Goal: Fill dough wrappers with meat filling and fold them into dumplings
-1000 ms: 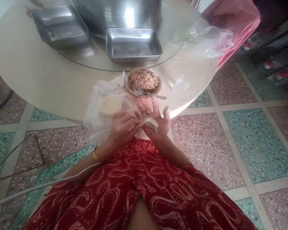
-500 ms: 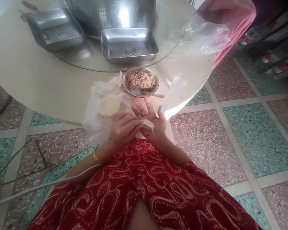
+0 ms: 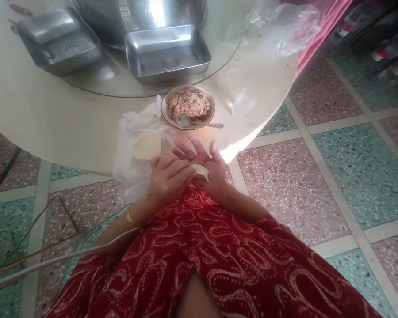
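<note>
Nearest to us, at the frame's centre above the red patterned lap, our right hand lies palm up, fingers spread, cradling a folded dumpling. Our left hand curls over it, fingertips pinching its edge. Just beyond, on the worktop, a stack of round wrappers rests on plastic, then a bowl of filling with a spoon. Farthest, two steel trays sit at the upper left.
</note>
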A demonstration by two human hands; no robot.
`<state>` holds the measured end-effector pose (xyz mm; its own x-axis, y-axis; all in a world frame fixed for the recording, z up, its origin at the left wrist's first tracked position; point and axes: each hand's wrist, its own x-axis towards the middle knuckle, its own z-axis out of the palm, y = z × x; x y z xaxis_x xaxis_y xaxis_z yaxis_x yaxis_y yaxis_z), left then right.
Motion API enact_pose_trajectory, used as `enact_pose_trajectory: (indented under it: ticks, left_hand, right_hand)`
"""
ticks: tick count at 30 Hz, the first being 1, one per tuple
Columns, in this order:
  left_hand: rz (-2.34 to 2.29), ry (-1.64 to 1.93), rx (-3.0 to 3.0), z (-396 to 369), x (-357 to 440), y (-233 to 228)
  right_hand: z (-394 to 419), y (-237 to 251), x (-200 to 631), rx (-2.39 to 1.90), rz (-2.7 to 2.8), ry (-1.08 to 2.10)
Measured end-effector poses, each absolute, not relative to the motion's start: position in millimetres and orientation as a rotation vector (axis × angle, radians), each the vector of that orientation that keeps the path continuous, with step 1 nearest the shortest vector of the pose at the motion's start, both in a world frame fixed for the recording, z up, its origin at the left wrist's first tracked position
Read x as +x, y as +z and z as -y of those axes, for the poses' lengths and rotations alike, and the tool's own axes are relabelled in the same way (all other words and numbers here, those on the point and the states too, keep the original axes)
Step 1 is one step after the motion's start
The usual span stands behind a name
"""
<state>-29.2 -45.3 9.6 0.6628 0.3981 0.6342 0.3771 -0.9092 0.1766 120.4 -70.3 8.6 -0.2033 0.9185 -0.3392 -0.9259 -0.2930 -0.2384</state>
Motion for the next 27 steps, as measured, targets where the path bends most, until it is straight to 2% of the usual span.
enact_pose_trajectory:
  ticks: [8,15,23,27]
  left_hand:
    - [-0.558,1.11,2.901,42.0,-22.1,15.1]
    - [-0.667,0.816,2.725,41.5,-17.1,4.1]
    - [-0.628,1.081,2.852,42.4,-23.7,10.4]
    - [-0.698,1.095,2.803,44.8,-27.1,11.5]
  right_hand:
    - [69.8,4.9,121.0,-0.449,-0.019,1.843]
    - [71.1,-2.8,122.4,-0.402,0.02,1.918]
    - [73.7,-0.1,124.7,-0.433,0.063,1.896]
    - [75.9,3.9,125.1,-0.443,0.074,1.87]
